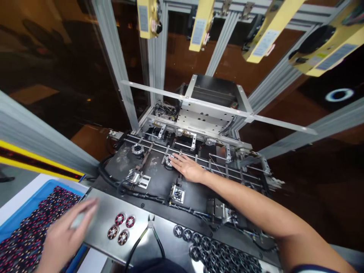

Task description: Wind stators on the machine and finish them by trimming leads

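The frame (106, 49) encloses the machine bed (157, 178), whose cables and clamps lie under and beside the right arm; a carelessly lowered forearm might snag a cable or nudge a clamp (178, 194) out of line. Behind the arm, a pale bar (216, 107) crosses the frame and stands in the way of a higher, deeper reach. At the left, the blue tray (28, 210) is heaped with coils, which a blind grab could spill onto the steel ledge (105, 206).

The right hand (187, 167) lies palm down, fingers extended, gripping nothing, its tips over a ring (167, 163) on the bed; uneven pressure could seat that ring askew. The left hand (66, 235) is near the tray and ledge, too blurred to tell whether it grips anything.

Cutters (150, 224) rest on the ledge between four loose coils (123, 237) and a crowd of dark wheels (196, 239); a sweeping sleeve could scatter either group. Another ring (138, 149) sits farther left on the bed.
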The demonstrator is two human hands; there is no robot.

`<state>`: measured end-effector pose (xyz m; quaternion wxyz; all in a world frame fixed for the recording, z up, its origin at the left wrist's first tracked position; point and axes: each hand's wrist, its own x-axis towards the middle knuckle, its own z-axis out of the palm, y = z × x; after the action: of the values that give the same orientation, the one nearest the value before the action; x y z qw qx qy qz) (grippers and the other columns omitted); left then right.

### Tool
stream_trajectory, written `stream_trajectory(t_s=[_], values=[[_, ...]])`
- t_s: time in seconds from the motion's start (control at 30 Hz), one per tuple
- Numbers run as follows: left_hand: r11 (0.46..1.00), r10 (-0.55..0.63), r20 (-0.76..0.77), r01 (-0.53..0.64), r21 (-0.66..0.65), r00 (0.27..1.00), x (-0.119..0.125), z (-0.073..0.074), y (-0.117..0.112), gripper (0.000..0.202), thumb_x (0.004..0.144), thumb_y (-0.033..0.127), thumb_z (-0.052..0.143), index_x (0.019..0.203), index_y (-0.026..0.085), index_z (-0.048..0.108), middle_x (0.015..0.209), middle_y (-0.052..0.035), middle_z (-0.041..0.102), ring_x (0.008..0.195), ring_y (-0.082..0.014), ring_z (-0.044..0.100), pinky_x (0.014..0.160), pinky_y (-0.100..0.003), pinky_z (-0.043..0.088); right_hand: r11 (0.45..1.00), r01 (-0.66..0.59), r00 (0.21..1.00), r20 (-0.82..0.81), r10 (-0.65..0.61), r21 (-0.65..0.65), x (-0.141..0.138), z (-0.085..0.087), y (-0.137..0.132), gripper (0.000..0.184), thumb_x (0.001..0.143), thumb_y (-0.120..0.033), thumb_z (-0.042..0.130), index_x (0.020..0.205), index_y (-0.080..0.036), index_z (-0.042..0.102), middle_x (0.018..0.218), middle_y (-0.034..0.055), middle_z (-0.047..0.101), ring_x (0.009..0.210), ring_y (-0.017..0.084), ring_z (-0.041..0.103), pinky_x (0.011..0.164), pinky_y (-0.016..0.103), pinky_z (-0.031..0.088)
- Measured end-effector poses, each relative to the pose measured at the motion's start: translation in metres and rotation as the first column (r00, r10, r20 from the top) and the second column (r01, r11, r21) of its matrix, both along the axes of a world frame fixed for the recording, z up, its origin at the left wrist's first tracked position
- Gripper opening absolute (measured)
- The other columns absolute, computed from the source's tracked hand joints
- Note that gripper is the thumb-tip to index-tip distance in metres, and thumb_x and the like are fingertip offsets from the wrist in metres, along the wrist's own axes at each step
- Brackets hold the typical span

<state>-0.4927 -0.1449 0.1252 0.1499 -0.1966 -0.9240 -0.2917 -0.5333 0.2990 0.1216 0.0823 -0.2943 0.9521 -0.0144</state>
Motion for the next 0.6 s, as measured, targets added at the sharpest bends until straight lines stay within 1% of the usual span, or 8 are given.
stream_trajectory(t_s=[0.07, 0.13, 0.2, 0.27, 0.37, 0.47, 0.53, 0.6], values=[[0.989, -0.112, -0.105, 0.101, -0.112, 0.988, -0.047, 0.017, 0.021, 0.037, 0.096, 0.039, 0.044, 0.115, 0.014, 0.064, 0.109, -0.0133, 0.074, 0.098, -0.0241, 0.071, 0.094, -0.038, 0.054, 1.0, -0.013, 0.999, -0.043, 0.014, 0.012, -0.002, 0.007, -0.004, 0.053, 0.091, -0.004, 0.038, 0.144, -0.009, 0.043, 0.155, 0.0165, 0.036, 0.148, 0.029, 0.023, 0.115, 0.055, 0.028], [0.966, -0.198, -0.083, 0.179, -0.188, 0.977, -0.094, 0.025, 0.045, 0.042, 0.098, 0.038, 0.039, 0.126, 0.012, 0.058, 0.126, -0.0146, 0.067, 0.117, -0.0245, 0.063, 0.103, -0.04, 0.048, 1.0, -0.016, 0.995, -0.097, 0.018, 0.016, 0.0, 0.02, -0.009, 0.054, 0.09, -0.002, 0.038, 0.144, -0.008, 0.043, 0.156, 0.0166, 0.033, 0.147, 0.031, 0.024, 0.114, 0.056, 0.031], [0.923, -0.287, -0.022, 0.27, -0.273, 0.958, -0.134, 0.022, 0.067, 0.047, 0.098, 0.041, 0.038, 0.133, 0.013, 0.054, 0.138, -0.0129, 0.06, 0.134, -0.0259, 0.049, 0.111, -0.043, 0.041, 1.0, 0.0, 0.987, -0.159, 0.003, 0.014, 0.009, 0.039, -0.014, 0.06, 0.087, 0.001, 0.039, 0.147, -0.007, 0.038, 0.159, 0.0164, 0.026, 0.148, 0.033, 0.02, 0.113, 0.055, 0.033], [0.871, -0.353, 0.059, 0.351, -0.345, 0.934, -0.161, 0.013, 0.085, 0.048, 0.097, 0.04, 0.042, 0.138, 0.015, 0.051, 0.147, -0.0113, 0.052, 0.142, -0.0272, 0.038, 0.112, -0.045, 0.038, 0.999, 0.033, 0.976, -0.218, -0.031, 0.007, 0.027, 0.06, -0.017, 0.067, 0.083, 0.004, 0.041, 0.149, -0.005, 0.032, 0.161, 0.0176, 0.021, 0.149, 0.035, 0.013, 0.113, 0.057, 0.033], [0.809, -0.403, 0.157, 0.431, -0.4, 0.902, -0.177, 0.0, 0.104, 0.053, 0.094, 0.039, 0.052, 0.143, 0.019, 0.044, 0.154, -0.0116, 0.041, 0.144, -0.0306, 0.033, 0.113, -0.054, 0.034, 0.992, 0.105, 0.923, -0.363, -0.125, -0.075, 0.074, 0.088, -0.017, 0.07, 0.084, 0.002, 0.043, 0.151, -0.006, 0.027, 0.16, 0.0189, 0.022, 0.15, 0.035, 0.011, 0.112, 0.058, 0.036], [0.785, -0.405, 0.208, 0.456, -0.42, 0.89, -0.178, -0.009, 0.113, 0.051, 0.091, 0.036, 0.059, 0.139, 0.021, 0.047, 0.153, -0.012, 0.04, 0.139, -0.0338, 0.038, 0.11, -0.062, 0.033, 0.953, 0.179, 0.832, -0.478, -0.28, -0.246, 0.142, 0.1, -0.016, 0.072, 0.086, -0.002, 0.049, 0.153, -0.013, 0.025, 0.158, 0.0163, 0.03, 0.147, 0.034, 0.024, 0.111, 0.057, 0.039], [0.784, -0.397, 0.222, 0.455, -0.421, 0.89, -0.179, -0.011, 0.117, 0.048, 0.09, 0.033, 0.061, 0.136, 0.021, 0.05, 0.15, -0.0118, 0.043, 0.136, -0.0338, 0.042, 0.109, -0.062, 0.034, 0.892, 0.268, 0.767, -0.48, -0.426, -0.365, 0.194, 0.094, -0.018, 0.071, 0.087, -0.005, 0.053, 0.152, -0.017, 0.028, 0.154, 0.0142, 0.038, 0.142, 0.034, 0.035, 0.111, 0.057, 0.04], [0.793, -0.393, 0.222, 0.451, -0.409, 0.892, -0.181, -0.01, 0.119, 0.046, 0.089, 0.033, 0.063, 0.133, 0.02, 0.053, 0.148, -0.0117, 0.046, 0.134, -0.0332, 0.044, 0.108, -0.062, 0.035, 0.8, 0.359, 0.673, -0.461, -0.579, -0.48, 0.245, 0.076, -0.022, 0.068, 0.086, -0.006, 0.055, 0.15, -0.018, 0.035, 0.147, 0.0142, 0.047, 0.135, 0.033, 0.046, 0.109, 0.054, 0.042]])
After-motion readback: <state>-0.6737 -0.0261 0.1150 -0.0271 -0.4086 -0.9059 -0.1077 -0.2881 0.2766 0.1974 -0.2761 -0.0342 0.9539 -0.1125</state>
